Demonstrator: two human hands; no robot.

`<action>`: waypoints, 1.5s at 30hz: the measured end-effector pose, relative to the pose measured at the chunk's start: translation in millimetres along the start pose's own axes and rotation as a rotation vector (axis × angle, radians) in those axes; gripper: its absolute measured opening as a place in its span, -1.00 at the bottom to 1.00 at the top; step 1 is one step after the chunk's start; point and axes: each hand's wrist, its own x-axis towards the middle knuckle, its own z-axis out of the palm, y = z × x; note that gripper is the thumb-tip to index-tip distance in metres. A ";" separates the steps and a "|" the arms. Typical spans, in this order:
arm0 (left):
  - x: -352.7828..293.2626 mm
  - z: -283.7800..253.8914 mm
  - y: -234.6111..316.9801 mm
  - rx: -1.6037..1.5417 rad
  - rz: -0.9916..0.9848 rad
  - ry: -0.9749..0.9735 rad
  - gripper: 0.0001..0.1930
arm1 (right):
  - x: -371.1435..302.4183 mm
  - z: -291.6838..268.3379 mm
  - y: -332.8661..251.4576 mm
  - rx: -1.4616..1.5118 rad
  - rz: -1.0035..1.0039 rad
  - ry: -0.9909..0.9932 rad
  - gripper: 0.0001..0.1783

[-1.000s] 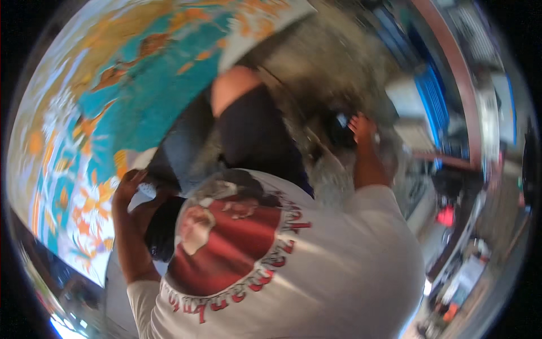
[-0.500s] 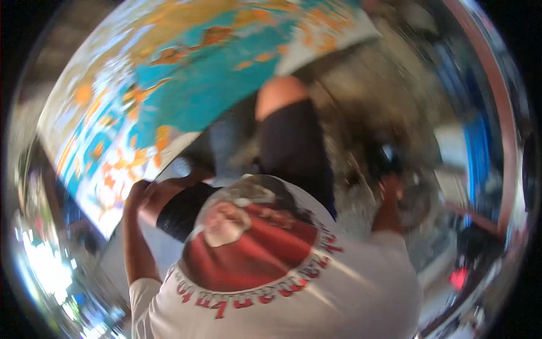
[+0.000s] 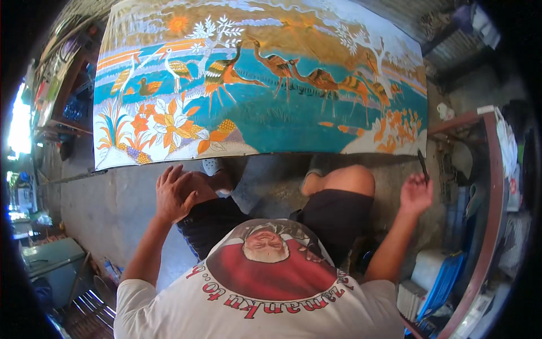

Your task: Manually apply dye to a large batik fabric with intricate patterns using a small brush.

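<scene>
- While the painted panel (image 3: pixel 288 127) spans the area in front of the seated person, its lower edge faces the knees.
- Panel surface: long-necked birds (image 3: pixel 220 73) against teal water; pale trees (image 3: pixel 382 76); an orange sun (image 3: pixel 178 24) at upper left; orange-and-white flowers (image 3: pixel 166 124) at lower left.
- Slim dark tool (image 3: pixel 423 165): located at the lower right corner of the panel, inclined, upper end toward the panel edge. Contact between this end and the panel cannot be determined.
- Right hand (image 3: pixel 416 195): closed around the lower end of the tool, fingers curled.
- Left hand (image 3: pixel 175 195): unloaded, fingers spread, positioned at the left knee, below the panel's lower left section.
- Legs: bent and set apart, in dark shorts (image 3: pixel 341 217); a light clog (image 3: pixel 211 165) is on the left foot.
- Torso: white shirt (image 3: pixel 254 313) with a red print.
- Floor (image 3: pixel 124 203): grey, extending beneath the panel.
- Right periphery: reddish-brown frame (image 3: pixel 490 169); blue item (image 3: pixel 443 288) beside a white box (image 3: pixel 432 265).
- Left periphery: grey-green box (image 3: pixel 53 254) near the lower corner.
</scene>
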 end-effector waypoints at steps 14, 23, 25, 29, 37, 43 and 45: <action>25.6 -4.0 -26.9 -0.293 -0.106 0.104 -0.44 | 206.9 286.7 419.3 -0.547 0.241 -0.369 -0.78; 49.3 -4.6 -37.2 -0.302 -0.124 -0.001 -0.38 | 267.0 287.4 534.7 -0.849 0.131 -0.405 -0.76; 52.0 -3.4 -39.0 -0.290 -0.101 -0.030 -0.36 | 273.9 285.0 546.3 -0.865 0.119 -0.409 -0.77; 58.4 -3.5 -39.6 -0.284 -0.105 -0.059 -0.34 | 276.3 284.2 561.6 -0.854 0.100 -0.422 -0.76; 57.5 -2.5 -36.8 -0.286 -0.109 -0.055 -0.35 | 272.8 286.5 571.9 -0.829 0.117 -0.413 -0.76; 53.6 -1.4 -37.9 -0.262 -0.103 -0.061 -0.36 | 272.5 288.6 566.2 -0.908 -0.006 -0.403 -0.76; 54.5 -1.5 -37.9 -0.270 -0.109 -0.062 -0.36 | 270.4 290.4 565.9 -0.892 0.016 -0.424 -0.76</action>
